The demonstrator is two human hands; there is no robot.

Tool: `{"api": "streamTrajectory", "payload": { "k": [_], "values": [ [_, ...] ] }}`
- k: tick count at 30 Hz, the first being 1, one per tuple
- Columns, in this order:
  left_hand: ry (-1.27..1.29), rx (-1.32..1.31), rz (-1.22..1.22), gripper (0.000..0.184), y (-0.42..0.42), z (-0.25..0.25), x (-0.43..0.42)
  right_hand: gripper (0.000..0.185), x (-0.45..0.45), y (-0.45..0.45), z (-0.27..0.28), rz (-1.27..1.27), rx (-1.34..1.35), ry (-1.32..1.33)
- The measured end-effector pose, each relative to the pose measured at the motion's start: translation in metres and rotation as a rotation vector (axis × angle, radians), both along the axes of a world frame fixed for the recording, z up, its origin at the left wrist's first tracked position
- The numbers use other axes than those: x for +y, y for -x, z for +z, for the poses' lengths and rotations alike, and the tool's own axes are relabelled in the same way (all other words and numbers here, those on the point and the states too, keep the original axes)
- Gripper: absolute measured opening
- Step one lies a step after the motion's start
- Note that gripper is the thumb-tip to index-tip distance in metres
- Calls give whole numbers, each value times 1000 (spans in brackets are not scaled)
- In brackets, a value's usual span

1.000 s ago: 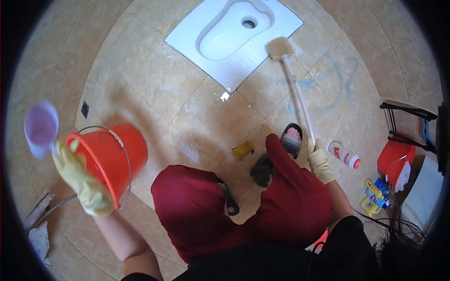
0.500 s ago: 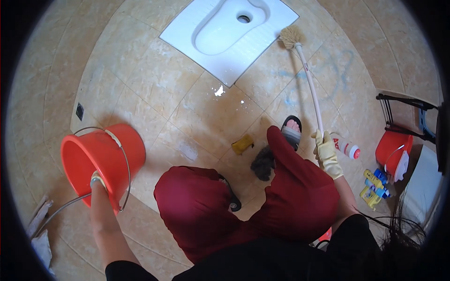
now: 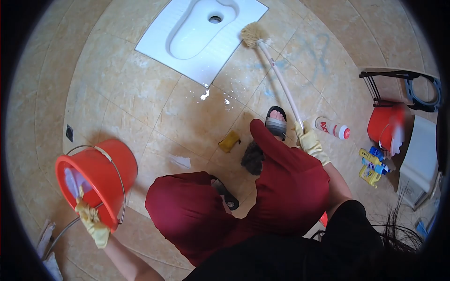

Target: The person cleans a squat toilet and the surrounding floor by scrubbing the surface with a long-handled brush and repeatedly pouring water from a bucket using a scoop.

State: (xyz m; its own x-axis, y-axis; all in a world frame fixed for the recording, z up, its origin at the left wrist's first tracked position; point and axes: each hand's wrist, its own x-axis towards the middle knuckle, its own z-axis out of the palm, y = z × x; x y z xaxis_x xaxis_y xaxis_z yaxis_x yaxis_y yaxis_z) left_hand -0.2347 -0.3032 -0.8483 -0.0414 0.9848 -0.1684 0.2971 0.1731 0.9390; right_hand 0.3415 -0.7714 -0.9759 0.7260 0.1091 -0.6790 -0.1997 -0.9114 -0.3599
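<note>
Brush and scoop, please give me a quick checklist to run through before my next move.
1. Brush secure in the right hand: ok, gloved fingers are around the lower handle.
2. Scoop in the left hand: ok, also gloved, at the mouth of the red bucket.
3. Water in the scoop: cannot tell, the view does not show a clear level.
4. Brush head inside the toilet bowl: not ok, it is at the toilet's outer edge.
5. Floor dry: not ok, shiny wet patches show near the toilet's corner.
6. White bottle standing upright: not ok, it appears to lie on its side.
</note>
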Motion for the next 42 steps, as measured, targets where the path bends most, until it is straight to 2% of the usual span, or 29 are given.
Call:
{"api": "streamTrajectory", "payload": {
  "k": [2,4,6,7,9,13,14,15,18,19,21,23,25,28,30,31,32,34,35,36,37,39,40,42],
  "values": [
    [-2,113,-75,63,-10,43,-4,38,-8,1,-15,47,-48,-3],
    [143,-26,-431,56,86,61,48,39,-17,4,-24,26,-9,-30],
    [-116,192,-300,55,0,98,18,39,-43,12,-52,219,-165,-19],
    [-174,243,-264,54,-32,110,9,39,-43,16,-45,211,-167,-19],
    [-217,288,-285,53,-73,125,6,38,-34,27,-19,255,-46,176],
    [-197,333,-473,50,-138,136,4,39,-80,40,-36,330,-89,-32],
    [-179,341,-552,49,-157,135,2,40,-92,38,-47,361,0,66],
    [-162,357,-636,49,-178,130,1,41,-97,35,-52,395,89,161],
    [-75,393,-944,47,-265,103,8,49,-58,-5,-55,198,-117,211],
    [345,309,-726,43,-296,91,16,52,-46,-38,-71,166,-174,216],
    [673,371,-907,43,-362,59,37,58,-18,-88,-89,103,-299,188],
    [578,564,-942,37,-441,47,1,59,-4,-95,-95,90,-278,192],
    [538,692,-1108,37,-495,4,-1,59,-18,-75,-99,111,-248,227],
    [591,625,-1160,36,-570,-33,-19,58,-73,17,-69,97,-195,225],
    [459,787,-1147,34,-602,-64,-27,58,-120,55,-61,159,-197,95],
    [457,790,-1154,34,-614,-48,-50,58,-127,51,-61,152,-195,96],
    [366,758,-1088,33,-629,-19,-86,58,-132,48,-62,144,-163,173],
    [274,725,-1020,32,-641,-14,-93,56,-114,20,-57,58,-81,317],
    [323,532,-1103,30,-642,-35,-74,55,-87,-11,-57,-27,-27,387],
    [367,331,-1175,28,-645,-46,-63,57,-71,-40,-69,-30,-96,322],
    [362,329,-1175,28,-648,-44,-63,59,-58,-75,-85,-29,-167,255],
    [440,113,-1067,27,-653,-37,-66,64,-21,-151,-111,-99,-199,131],
    [436,115,-1068,27,-654,-28,-69,59,19,-176,-85,-199,-203,121],
    [549,-53,-886,28,-646,-9,-81,61,51,-222,-90,-249,-235,12]
  ]
}}
